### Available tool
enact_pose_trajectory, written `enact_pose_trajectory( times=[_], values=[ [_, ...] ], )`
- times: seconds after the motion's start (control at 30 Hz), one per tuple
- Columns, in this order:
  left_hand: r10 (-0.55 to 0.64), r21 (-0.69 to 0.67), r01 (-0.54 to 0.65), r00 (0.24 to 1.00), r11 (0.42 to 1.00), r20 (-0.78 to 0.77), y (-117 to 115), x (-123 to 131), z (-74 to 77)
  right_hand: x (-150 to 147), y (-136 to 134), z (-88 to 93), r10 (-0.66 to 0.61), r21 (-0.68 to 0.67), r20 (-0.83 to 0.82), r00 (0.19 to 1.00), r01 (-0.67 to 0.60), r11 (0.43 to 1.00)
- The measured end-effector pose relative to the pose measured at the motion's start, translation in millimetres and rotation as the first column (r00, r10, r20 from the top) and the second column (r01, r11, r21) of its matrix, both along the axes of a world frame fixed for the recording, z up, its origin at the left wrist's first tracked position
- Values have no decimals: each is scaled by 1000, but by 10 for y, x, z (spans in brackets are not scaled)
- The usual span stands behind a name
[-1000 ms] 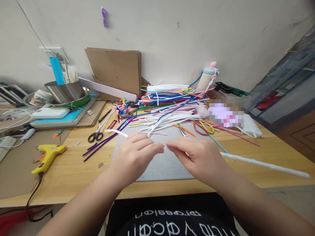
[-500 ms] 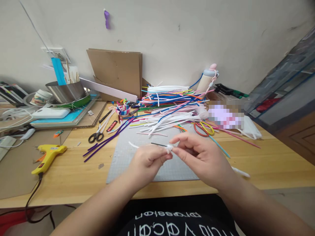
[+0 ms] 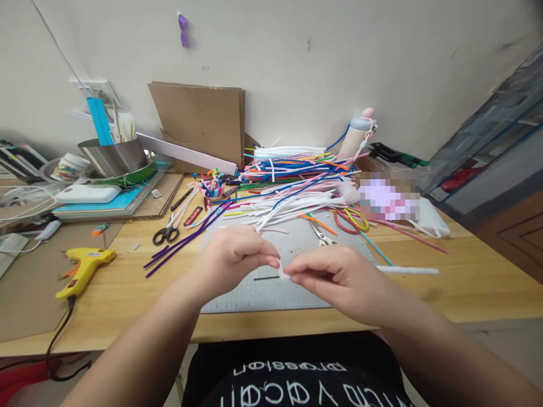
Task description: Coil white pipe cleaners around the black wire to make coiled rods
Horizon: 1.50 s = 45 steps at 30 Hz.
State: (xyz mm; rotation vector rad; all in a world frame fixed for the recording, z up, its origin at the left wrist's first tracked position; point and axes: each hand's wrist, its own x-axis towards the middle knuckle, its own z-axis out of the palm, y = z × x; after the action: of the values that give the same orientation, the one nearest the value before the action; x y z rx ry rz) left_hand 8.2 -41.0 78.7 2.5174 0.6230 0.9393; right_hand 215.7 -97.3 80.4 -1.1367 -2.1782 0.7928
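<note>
Over the grey cutting mat (image 3: 237, 299), both my hands are closed in pinches close together. Between them is a white pipe cleaner (image 3: 281, 270), bunched round or against a thin black stick (image 3: 265, 278) that points left. My left hand (image 3: 237, 257) pinches a strand of the white pipe cleaner above the stick. The bunched part is gripped between thumb and fingertips of my right hand (image 3: 339, 277), which hides the stick's other end. A long fuzzy white length (image 3: 409, 271) sticks out beyond my right hand; whether it joins the held piece I cannot tell.
Behind the mat lies a heap of coloured pipe cleaners (image 3: 297, 175). White-handled cutters (image 3: 326, 242) rest on the mat. To the left are black scissors (image 3: 165, 235), purple pipe cleaners (image 3: 186, 243) and a yellow glue gun (image 3: 82, 271) with its cord. A bottle (image 3: 355, 138) stands at the back.
My left hand has moved up and left, drawing a white strand off the bunch. The stick sits lower and my right hand has dropped slightly. The cutters have come into sight.
</note>
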Motion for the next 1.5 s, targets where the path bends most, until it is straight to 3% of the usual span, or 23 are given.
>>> enact_pose_trajectory(
  times=[0.1, 0.2, 0.3, 0.43, 0.53, 0.63, 0.73, 0.8, 0.9, 0.97, 1.03, 1.13, 1.23, 1.3, 1.37, 1.43, 1.5],
  values=[
    [27, -266, 11, 990, 964, 140, -11, 75, -164, -26, -11, 27, -57, -53, -140, 988, 50, 997],
    [128, -351, -50, 971, 935, 203, -121, 190, -347, -52, -3, -10, -143, -52, -193, 971, 135, 989],
    [184, -229, -143, 968, 963, 170, -240, 261, -438, -62, 22, -96, -226, 38, -157, 961, 235, 971],
    [247, 49, -246, 969, 968, -4, -296, 222, -392, -38, 49, -161, -289, 237, 24, 957, 275, 932],
    [256, 173, -235, 961, 956, -107, -243, 138, -297, -3, 62, -138, -239, 224, 190, 952, 194, 955],
    [168, 177, -135, 969, 975, -183, -129, 65, -203, 22, 85, -90, -119, 106, 258, 959, 94, 990],
    [54, 28, -50, 984, 998, -168, -6, 25, -161, 23, 111, -59, 20, -54, 174, 985, -10, 998],
    [3, -164, -17, 996, 986, -88, 42, 25, -190, 14, 123, -57, 71, -164, 54, 996, -61, 985],
    [60, -471, -14, 995, 882, 84, 29, 78, -318, -7, 126, -78, -25, -246, -135, 991, -9, 969],
    [153, -564, -44, 977, 825, 147, -31, 142, -425, -25, 121, -103, -145, -217, -202, 968, 100, 971],
    [222, -534, -106, 962, 839, 159, -111, 206, -507, -41, 112, -131, -248, -144, -208, 946, 222, 964],
    [245, -271, -213, 965, 939, 90, -215, 246, -513, -43, 100, -162, -339, 50, -119, 933, 346, 937],
    [253, 46, -253, 967, 966, 14, -236, 188, -376, -9, 86, -155, -315, 224, 58, 947, 295, 929],
    [242, 122, -244, 970, 962, 27, -193, 117, -258, 18, 73, -126, -230, 201, 166, 959, 196, 960],
    [182, 68, -185, 982, 980, 54, -122, 56, -174, 32, 59, -89, -92, 71, 182, 979, 80, 994],
    [119, -93, -110, 988, 990, 100, -53, 27, -157, 24, 49, -57, 6, -74, 77, 997, -1, 997],
    [118, -279, -68, 979, 958, 165, -14, 40, -214, -1, 47, -43, -25, -143, -75, 997, 14, 990]
  ],
)
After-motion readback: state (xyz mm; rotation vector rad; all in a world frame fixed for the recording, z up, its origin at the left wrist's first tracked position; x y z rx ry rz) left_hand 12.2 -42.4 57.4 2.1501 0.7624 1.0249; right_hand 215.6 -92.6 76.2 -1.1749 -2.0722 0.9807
